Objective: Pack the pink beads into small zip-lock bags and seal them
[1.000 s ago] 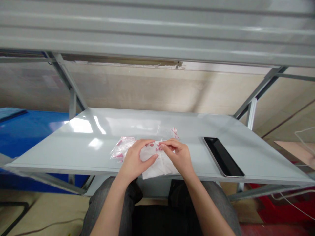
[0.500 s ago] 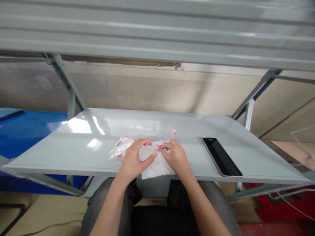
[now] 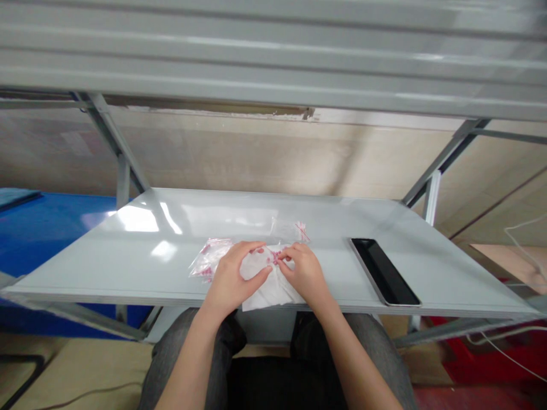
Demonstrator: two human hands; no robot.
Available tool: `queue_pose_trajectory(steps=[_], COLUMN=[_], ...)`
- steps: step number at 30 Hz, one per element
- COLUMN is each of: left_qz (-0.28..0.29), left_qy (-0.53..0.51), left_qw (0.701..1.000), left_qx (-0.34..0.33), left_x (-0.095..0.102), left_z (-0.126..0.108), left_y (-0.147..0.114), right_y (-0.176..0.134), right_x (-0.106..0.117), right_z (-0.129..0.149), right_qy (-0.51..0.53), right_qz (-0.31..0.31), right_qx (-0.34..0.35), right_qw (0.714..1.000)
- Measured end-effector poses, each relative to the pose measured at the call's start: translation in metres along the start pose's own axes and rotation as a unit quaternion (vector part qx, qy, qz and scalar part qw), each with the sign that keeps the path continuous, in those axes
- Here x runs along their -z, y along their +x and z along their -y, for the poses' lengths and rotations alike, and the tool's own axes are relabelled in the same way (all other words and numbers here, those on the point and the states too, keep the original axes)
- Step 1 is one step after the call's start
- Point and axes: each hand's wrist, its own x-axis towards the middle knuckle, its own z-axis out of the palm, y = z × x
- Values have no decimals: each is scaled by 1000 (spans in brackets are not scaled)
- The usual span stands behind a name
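A white tissue-like sheet [image 3: 270,290] lies on the table's front edge, its lower end hanging slightly over. Small pink bead-like pieces [image 3: 276,258] are gathered in a cluster on it. My left hand [image 3: 233,276] rests at the sheet's left side, thumb and fingers well apart, curved around the left of the cluster. Over its right part, my right hand [image 3: 304,270] has thumb and forefinger pinched together at the pink pieces. What is between those fingertips is too small to make out. Left of my left hand lies a clear plastic bag [image 3: 209,259] with pink bits showing.
Behind my right hand lies a small clear zip bag [image 3: 302,232] with red marks. A black tablet-like device [image 3: 386,272] lies to the right on the white table [image 3: 128,267]. Metal struts [image 3: 113,134] flank the table, and a ribbed grey panel [image 3: 273,57] overhangs it.
The pink cluster has spread a little on the sheet, whose lower left corner has shifted slightly left. Both hands stay nearly in place.
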Motion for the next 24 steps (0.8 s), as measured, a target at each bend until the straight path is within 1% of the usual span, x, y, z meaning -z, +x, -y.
queue_pose_trajectory(steps=[3,5,8,11,14,17,19,21,24], left_qz=[0,2,8,16,26,29,28,26,23], left_qy=[0,2,13,27,36,41,43,44,46], left_qw=[1000,1000,1000,999,999,999,999,999,999], left_qx=[0,-1,-3,-6,-12,-16,-16,-15,-16], left_x=[0,0,-1,-3,-5,-7,-7,-6,-5], left_z=[0,0,1,1,1,1,2,2,2], left_y=[0,0,-1,-1,-1,0,1,1,1], right_y=[0,1,2,2,3,3,3,3,1], right_x=[0,1,6,12,16,16,15,13,9], right_z=[0,-1,-2,2,11,16,14,9,0], right_qy=[9,33,99,184,252,294,307,297,216], right_qz=[-14,-29,-64,-90,-84,-58,-49,-65,-91], right_qx=[3,2,-2,-13,-25,-24,-26,-37,-48], right_qw=[1000,999,993,979,964,954,950,952,971])
